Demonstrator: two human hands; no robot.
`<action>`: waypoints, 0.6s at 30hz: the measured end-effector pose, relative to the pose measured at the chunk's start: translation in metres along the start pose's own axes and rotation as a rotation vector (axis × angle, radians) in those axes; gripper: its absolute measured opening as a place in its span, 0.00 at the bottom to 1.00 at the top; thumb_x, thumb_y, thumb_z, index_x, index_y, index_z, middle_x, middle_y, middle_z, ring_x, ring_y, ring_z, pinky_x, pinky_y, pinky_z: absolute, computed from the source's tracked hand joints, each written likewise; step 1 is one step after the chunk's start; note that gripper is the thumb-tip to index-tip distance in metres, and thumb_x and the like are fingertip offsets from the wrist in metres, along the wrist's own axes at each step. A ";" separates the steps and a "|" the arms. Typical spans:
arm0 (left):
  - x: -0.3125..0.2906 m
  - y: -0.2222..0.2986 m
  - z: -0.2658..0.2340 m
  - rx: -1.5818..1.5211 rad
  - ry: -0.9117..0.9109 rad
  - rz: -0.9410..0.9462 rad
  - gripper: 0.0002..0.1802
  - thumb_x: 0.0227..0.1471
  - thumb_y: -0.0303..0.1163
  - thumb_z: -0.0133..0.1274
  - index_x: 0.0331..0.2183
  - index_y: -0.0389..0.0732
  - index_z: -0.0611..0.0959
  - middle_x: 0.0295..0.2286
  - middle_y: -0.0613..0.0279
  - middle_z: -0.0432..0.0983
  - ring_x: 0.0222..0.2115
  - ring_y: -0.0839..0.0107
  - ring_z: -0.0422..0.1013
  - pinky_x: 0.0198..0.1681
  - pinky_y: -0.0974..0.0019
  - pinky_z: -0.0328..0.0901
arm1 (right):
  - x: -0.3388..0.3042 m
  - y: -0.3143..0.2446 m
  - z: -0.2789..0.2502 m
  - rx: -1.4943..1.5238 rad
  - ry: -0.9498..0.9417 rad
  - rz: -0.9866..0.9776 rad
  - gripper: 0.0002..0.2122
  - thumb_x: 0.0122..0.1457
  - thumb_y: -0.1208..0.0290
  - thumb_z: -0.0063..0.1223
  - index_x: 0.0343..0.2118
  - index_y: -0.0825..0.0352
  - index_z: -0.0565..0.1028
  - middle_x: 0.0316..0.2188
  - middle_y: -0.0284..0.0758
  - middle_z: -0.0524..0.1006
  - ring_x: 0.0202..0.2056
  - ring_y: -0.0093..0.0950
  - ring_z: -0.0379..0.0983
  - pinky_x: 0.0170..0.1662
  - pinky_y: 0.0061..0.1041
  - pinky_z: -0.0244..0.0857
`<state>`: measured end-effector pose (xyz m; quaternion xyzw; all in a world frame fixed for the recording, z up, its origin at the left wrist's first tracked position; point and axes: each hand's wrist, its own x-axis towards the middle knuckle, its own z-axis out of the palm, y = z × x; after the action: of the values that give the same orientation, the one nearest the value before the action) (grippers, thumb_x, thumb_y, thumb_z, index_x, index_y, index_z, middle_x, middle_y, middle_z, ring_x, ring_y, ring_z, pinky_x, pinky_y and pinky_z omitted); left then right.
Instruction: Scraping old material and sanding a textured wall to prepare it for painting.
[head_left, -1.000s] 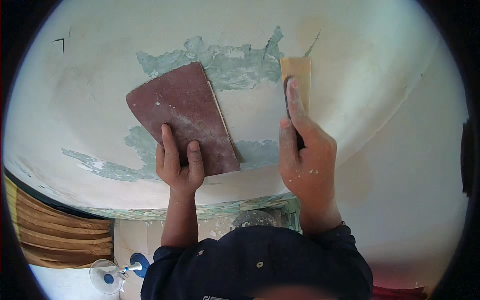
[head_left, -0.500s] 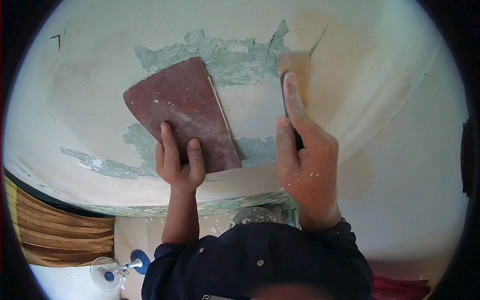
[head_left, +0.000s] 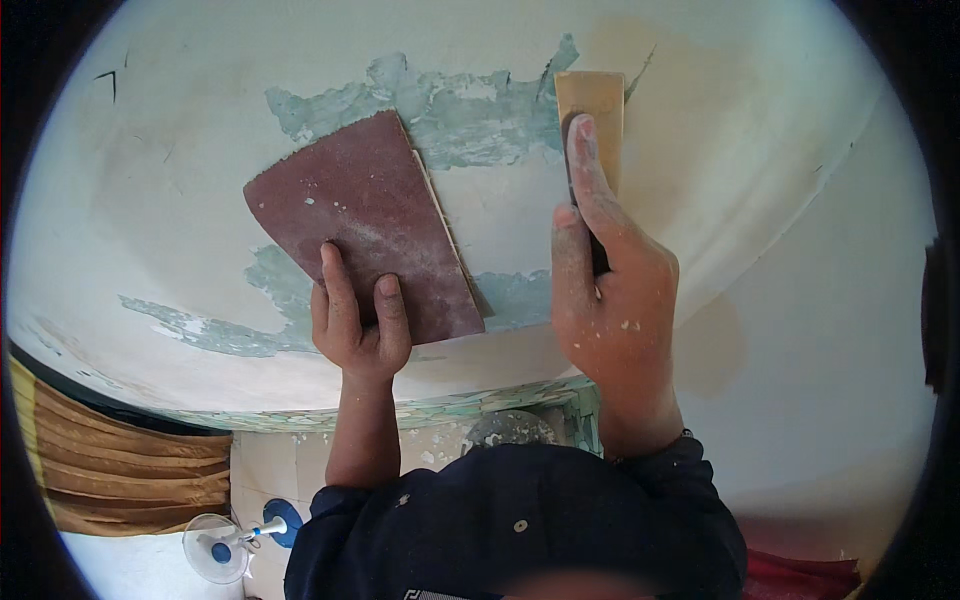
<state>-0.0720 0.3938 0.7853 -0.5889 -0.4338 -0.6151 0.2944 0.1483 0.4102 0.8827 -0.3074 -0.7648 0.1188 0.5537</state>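
Note:
In my left hand (head_left: 362, 325) is a reddish-brown sheet of sandpaper (head_left: 365, 210), dusted with pale powder; two fingertips lie on its face and the other fingers are partly hidden. It is held in front of the wall, its paler backing showing along the right edge. My right hand (head_left: 622, 275) grips a putty knife (head_left: 605, 92), index finger stretched along the blade. The yellowish blade points up and rests at or near the wall, beside a thin crack. Peeled patches of green-grey old paint (head_left: 470, 120) show on the whitish wall (head_left: 500, 215). Dust and flecks coat my right hand.
Below the wall is a tiled floor (head_left: 265, 465) with white flakes scattered on it and a dusty round grey object (head_left: 512, 428). A brown curtain (head_left: 130, 460) hangs at lower left, near a white and blue fan (head_left: 220, 550). Red cloth (head_left: 800, 578) is at lower right.
My right hand has slid the putty knife a short way up the wall, and its blade now shows more plainly. The left hand and the sandpaper have hardly moved.

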 end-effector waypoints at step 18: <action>-0.001 -0.004 -0.002 0.000 0.000 0.018 0.31 0.53 0.26 0.58 0.57 0.24 0.70 0.33 0.49 0.75 0.26 0.66 0.68 0.27 0.69 0.63 | -0.002 0.013 0.001 -0.083 0.076 -0.027 0.21 0.66 0.78 0.44 0.63 0.66 0.65 0.58 0.46 0.70 0.45 0.21 0.76 0.42 0.20 0.68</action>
<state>-0.0761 0.3938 0.7841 -0.5928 -0.4282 -0.6125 0.3001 0.1517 0.4195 0.8740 -0.3239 -0.7515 0.0676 0.5708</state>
